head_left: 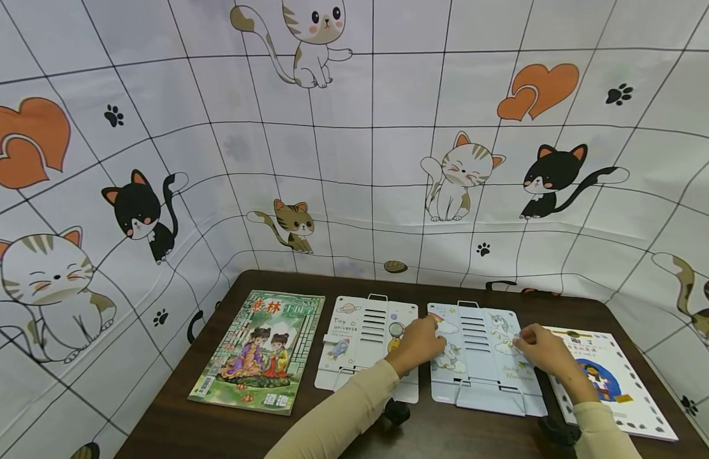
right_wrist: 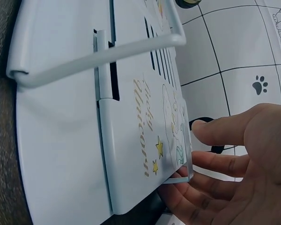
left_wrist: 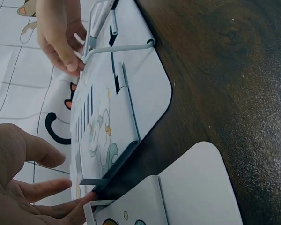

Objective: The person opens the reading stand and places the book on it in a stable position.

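A white metal book stand [head_left: 475, 366] with unicorn drawings, slots and wire prongs stands tilted on the table, between my two hands. My left hand [head_left: 419, 344] is at its left edge; in the left wrist view, thumb and index finger are spread apart, with lower fingers at the edges of the two stands. At the right edge is my right hand [head_left: 544, 349]. In the right wrist view its fingers touch the small side tab [right_wrist: 178, 180], partly hidden behind it, while the thumb stays apart. A second book stand [head_left: 345, 328], marked "Tiny universe", is partly covered by the left forearm.
On the far left of the brown table [head_left: 165, 430] lies a green illustrated magazine [head_left: 257, 357]. A white book [head_left: 632, 389] with a blue round picture lies at the right, partly behind the right arm. White cloth [head_left: 343, 153] with cats and grid lines hangs behind.
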The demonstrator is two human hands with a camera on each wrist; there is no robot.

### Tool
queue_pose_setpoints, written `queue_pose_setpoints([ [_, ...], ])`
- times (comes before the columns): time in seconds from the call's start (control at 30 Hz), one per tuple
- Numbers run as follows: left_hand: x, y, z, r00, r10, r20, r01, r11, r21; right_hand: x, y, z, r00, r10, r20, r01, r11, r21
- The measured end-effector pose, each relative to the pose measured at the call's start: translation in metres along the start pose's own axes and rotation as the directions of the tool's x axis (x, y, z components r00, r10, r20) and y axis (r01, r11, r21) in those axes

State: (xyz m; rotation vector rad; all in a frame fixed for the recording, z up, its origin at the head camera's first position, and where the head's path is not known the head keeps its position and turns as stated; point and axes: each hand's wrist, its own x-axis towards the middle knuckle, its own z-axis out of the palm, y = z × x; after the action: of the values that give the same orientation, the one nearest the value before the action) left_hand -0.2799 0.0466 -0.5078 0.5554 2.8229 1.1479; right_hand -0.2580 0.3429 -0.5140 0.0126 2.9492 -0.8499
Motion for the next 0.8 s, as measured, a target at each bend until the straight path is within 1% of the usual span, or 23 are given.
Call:
queue_pose_setpoints([
  [0.1, 0.001, 0.000, 0.001, 1.000, -0.020, -0.004, 0.020, 1.000, -0.010, -0.003, -0.005, -0.001, 1.000, 0.010, 0.000, -0.010, 1.000, 0.011],
  [0.17, 0.002, -0.002, 0.002, 1.000, -0.030, -0.002, 0.030, 0.999, -0.043, -0.005, -0.007, -0.003, 1.000, 0.019, 0.000, -0.019, 0.999, 0.027],
  [0.23, 0.003, -0.006, 0.005, 0.999, -0.034, -0.008, 0.034, 0.998, -0.060, -0.006, -0.009, -0.003, 1.000, 0.028, -0.002, -0.028, 0.999, 0.046],
  [0.3, 0.005, -0.009, 0.006, 0.999, -0.034, -0.018, 0.033, 0.998, -0.058, -0.007, -0.009, -0.004, 0.999, 0.041, -0.012, -0.040, 0.997, 0.070],
  [0.43, 0.010, -0.011, 0.006, 0.998, -0.009, -0.063, 0.007, 0.999, -0.038, -0.008, -0.010, -0.007, 0.996, 0.055, -0.066, -0.048, 0.993, 0.112],
  [0.53, 0.014, -0.011, 0.005, 0.995, 0.003, -0.101, -0.009, 0.998, -0.063, -0.007, -0.010, -0.010, 0.992, 0.061, -0.113, -0.045, 0.989, 0.140],
  [0.67, 0.018, -0.010, 0.004, 0.990, 0.001, -0.141, -0.017, 0.994, -0.112, -0.006, -0.010, -0.013, 0.985, 0.063, -0.161, -0.038, 0.987, 0.156],
  [0.8, 0.018, -0.007, 0.001, 0.989, 0.000, -0.146, -0.019, 0.991, -0.129, -0.009, -0.013, -0.017, 0.981, 0.050, -0.186, -0.022, 0.989, 0.146],
])
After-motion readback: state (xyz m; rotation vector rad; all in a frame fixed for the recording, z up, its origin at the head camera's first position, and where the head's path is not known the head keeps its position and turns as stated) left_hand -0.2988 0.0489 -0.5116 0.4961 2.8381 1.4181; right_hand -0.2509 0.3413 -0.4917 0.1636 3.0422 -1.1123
